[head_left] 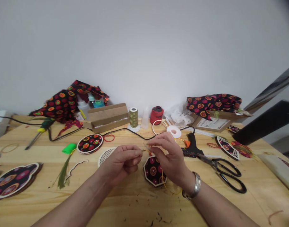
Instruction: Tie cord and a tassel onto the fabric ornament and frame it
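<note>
My left hand (123, 159) is closed, pinching the end of a thin yellow cord (172, 193) between thumb and forefinger. Close beside it, my right hand (169, 154) has its thumb and forefinger on the same cord, the other fingers raised and curved. The cord trails below the right hand in a loose loop on the table. Under the right hand lies an octagonal ornament (152, 171) with a pale rim and dark patterned fabric, partly covered by that hand. Behind the left hand, a white round piece with slots (106, 155) is partly hidden.
Black-handled scissors (226, 171) and a black glue gun (192, 146) lie at right. A green tassel (65, 171) and round fabric ornament (90, 144) lie left. Behind stand an olive thread spool (133, 118), a red spool (156, 115) and a cardboard box (110, 119). A black cable crosses the table.
</note>
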The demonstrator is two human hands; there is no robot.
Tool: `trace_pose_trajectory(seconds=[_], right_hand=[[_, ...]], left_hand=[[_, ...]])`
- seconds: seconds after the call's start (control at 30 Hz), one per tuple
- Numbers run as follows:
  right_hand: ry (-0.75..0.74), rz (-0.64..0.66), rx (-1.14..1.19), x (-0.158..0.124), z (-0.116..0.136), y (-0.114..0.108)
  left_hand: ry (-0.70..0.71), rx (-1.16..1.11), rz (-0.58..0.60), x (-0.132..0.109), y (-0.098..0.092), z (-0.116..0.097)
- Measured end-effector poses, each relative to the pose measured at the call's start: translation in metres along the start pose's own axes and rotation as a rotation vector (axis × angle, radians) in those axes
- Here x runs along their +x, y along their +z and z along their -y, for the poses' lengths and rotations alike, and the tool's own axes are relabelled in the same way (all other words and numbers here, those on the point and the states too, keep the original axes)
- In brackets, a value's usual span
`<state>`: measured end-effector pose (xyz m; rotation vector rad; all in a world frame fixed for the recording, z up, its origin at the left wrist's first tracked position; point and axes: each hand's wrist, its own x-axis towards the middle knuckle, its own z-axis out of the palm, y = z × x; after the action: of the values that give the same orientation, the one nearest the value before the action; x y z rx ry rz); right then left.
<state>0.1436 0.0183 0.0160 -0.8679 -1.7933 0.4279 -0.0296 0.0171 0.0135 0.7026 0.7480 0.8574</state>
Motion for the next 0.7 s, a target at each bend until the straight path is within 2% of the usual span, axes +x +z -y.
trace_pose_trajectory(seconds=[0.2,0.33,0.47,0.7], right_hand=[[-0.227,0.093,-0.150,-0.003,0.005,-0.001],[-0.286,0.124,-0.182,-0.005,0.007,-0.001],[-0.217,0.116,-0.074,-0.006,0.008,0.001],[0.098,0.082,0.066,-0.002,0.012,0.004]], left_hand=[[0.008,-0.040,0.008,0.003,-0.003,0.002],[0.000,-0.036,0.017,0.002,-0.002,0.004],[0.006,0.015,0.005,0.001,0.001,0.004],[0.046,0.171,-0.034,0.002,0.002,0.004]])
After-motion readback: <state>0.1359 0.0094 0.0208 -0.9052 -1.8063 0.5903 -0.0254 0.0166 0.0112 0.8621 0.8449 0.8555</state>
